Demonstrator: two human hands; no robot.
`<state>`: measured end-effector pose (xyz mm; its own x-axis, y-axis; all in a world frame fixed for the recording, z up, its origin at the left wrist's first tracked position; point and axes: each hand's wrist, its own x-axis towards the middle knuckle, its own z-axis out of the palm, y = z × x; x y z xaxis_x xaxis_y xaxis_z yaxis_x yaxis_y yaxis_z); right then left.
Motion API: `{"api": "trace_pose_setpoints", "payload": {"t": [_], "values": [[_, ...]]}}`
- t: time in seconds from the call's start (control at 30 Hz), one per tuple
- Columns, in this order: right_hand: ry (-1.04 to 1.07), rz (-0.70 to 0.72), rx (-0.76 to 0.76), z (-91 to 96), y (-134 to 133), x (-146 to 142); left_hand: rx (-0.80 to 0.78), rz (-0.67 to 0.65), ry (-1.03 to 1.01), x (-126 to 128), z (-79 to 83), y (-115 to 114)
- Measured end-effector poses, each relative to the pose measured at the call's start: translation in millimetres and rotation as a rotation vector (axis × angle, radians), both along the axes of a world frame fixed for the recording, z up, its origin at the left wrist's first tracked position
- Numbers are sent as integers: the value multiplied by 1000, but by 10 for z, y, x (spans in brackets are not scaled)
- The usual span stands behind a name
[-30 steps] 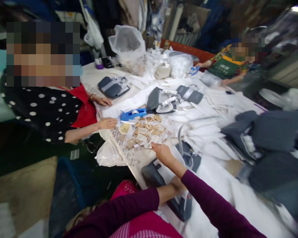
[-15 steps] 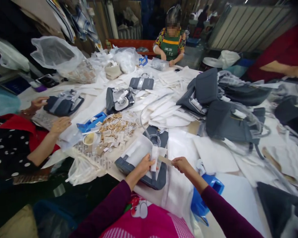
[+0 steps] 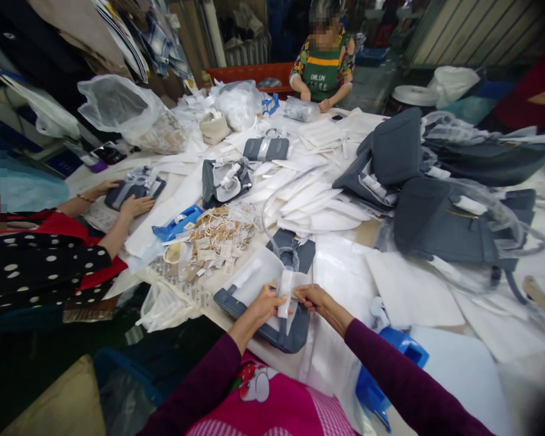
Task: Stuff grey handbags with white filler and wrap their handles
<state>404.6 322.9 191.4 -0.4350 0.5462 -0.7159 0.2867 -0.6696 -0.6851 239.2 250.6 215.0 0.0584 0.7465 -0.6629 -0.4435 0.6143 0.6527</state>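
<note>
A dark grey handbag [image 3: 287,336] lies in front of me, with a pale sheet [image 3: 254,275] spread over part of it. My left hand [image 3: 267,304] is closed on a white wrapping [image 3: 285,294] around the bag's strap. My right hand [image 3: 314,297] pinches at the wrapping's right side. The tan strip it holds is mostly hidden behind fingers and wrapping; a bit of tan shows by my left fingers. A clear-covered handle [image 3: 291,259] rises from the bag just beyond the wrapping.
Left of the bag lies a heap of tan tags with strings [image 3: 222,236] beside a blue tape dispenser [image 3: 178,223]. Another blue dispenser [image 3: 390,369] stands at right. Grey bags [image 3: 440,224] crowd the right. Co-workers sit left and at the far end; the left one's hands [image 3: 134,206] touch a bag.
My right hand has moved left up to the wrapping, and the long tan strip between them no longer shows. The left co-worker's hands have come down onto their bag. The view has shifted slightly.
</note>
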Motion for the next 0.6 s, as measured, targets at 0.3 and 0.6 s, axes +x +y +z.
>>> {"api": "trace_pose_setpoints", "payload": {"t": [0.3,0.6], "values": [[-1,133,183,22,88,-41,18,-18,0,15,20,22],[42,227,816,295,-106,225,-15,6,29,23,-49,29]]}}
